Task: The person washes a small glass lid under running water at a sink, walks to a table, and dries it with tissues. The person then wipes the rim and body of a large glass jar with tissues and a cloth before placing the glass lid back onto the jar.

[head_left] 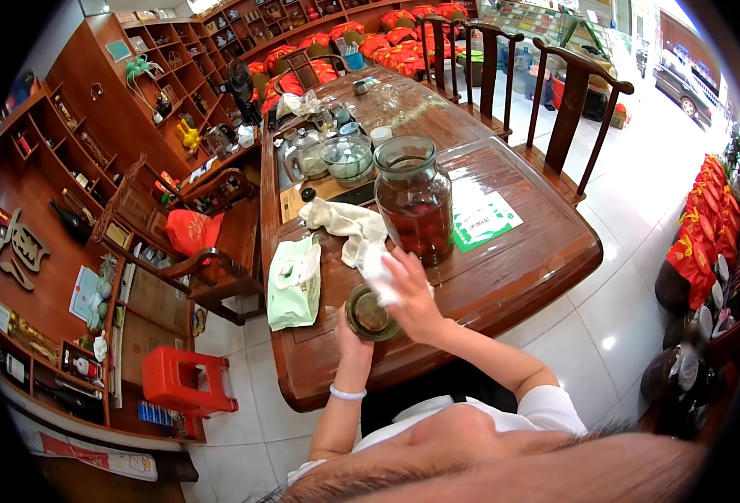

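Observation:
My left hand (351,337), a pale bangle on its wrist, grips a round greenish glass lid (368,315) over the table's near edge. Pinched in my right hand (414,303) is a white wipe (377,275), just above the lid; whether it touches the glass I cannot tell. Beyond my right hand a large glass jar (417,214) with dark red liquid stands upright, its mouth uncovered. A cream cloth (349,225) lies crumpled left of the jar. To the left of my hands is a light green pack of wipes (294,281).
The wooden table (521,260) carries a green-and-white card (483,222) right of the jar. Behind stand a glass bowl (346,159) and a glass teapot (305,158). Wooden chairs (567,109) line the right side; a red stool (187,381) stands on the floor at left.

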A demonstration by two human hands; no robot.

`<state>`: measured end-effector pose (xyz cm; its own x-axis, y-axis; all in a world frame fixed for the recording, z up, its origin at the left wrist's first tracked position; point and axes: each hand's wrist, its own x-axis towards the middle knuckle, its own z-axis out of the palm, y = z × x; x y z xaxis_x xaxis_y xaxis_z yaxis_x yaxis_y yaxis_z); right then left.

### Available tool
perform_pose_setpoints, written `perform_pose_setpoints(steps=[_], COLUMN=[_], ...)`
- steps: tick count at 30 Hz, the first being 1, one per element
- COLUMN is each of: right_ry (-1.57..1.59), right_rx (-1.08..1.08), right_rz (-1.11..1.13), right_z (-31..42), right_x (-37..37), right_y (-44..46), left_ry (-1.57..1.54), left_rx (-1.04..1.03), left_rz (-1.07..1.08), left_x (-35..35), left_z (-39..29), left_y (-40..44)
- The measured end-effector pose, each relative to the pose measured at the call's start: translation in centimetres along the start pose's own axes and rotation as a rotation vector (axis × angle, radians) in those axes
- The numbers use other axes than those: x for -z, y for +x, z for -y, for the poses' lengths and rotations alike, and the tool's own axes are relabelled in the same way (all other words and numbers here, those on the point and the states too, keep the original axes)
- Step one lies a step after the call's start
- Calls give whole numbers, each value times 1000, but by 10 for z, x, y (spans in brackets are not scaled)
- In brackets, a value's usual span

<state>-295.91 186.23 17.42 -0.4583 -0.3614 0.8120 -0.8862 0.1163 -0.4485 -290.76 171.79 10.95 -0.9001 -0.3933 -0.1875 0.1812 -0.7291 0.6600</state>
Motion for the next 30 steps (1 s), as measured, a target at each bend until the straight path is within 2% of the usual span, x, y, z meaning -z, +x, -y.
perform_pose_setpoints(steps=[2,4,6,8,10,11,12,14,15,16,18,19,20,23,24,25,26,27,28,29,30], right_ry=[-194,-188,29,418,592,390,389,-44,-220,-196,187,760,922,1191,1318,1269,1328,1432,1379,1585,1505], right_rx=[114,82,-104,-358,-406,-257,-258,20,50,27,-182,-562,-683,-948,-998,-1005,-1036,-1136,-1352,-1270,-957], right_rz=[373,348,424,150,-108,-199,-200,109,268,240,295,56,-161,-421,-503,-463,-389,-374,-227,-191,-224], right_z=[0,-10,-22,-32,-28,-22,-24,-23,-3,-7,-26,-27,-31,-56,-60,-72,-69,-53,-34,-29,9], right_x=[-29,-37,-38,-30,-13,-1,-8,-33,-32,-36,-37,-39,-37,-18,-17,-25,-28,-34,-35,-60,-47], right_y=[-25,-37,-35,-32,-17,-7,-12,-32,-35,-42,-40,-47,-45,-32,-31,-41,-44,-40,-40,-58,-47], left_ry=[-173,-72,-149,-116,-120,-119,-133,-160,-114,-18,-110,-107,-133,-181,-387,-593,-593,-515,-472,-428,-383], left_rx=[69,29,99,79,141,144,154,176,96,79,171,189,273,336,453,568,577,478,435,393,352], left_rz=[-29,-40,-56,-42,1,0,-13,-36,10,-25,-7,24,86,65,262,464,470,310,285,259,231], left_x=[1,10,11,14,16,15,13,8,17,25,12,11,18,5,6,6,8,10,11,10,4], left_z=[4,10,13,12,6,6,5,5,13,17,14,13,14,3,1,1,5,9,13,16,18], left_y=[0,5,6,6,7,8,11,14,16,21,17,14,20,10,11,12,14,14,16,17,17])
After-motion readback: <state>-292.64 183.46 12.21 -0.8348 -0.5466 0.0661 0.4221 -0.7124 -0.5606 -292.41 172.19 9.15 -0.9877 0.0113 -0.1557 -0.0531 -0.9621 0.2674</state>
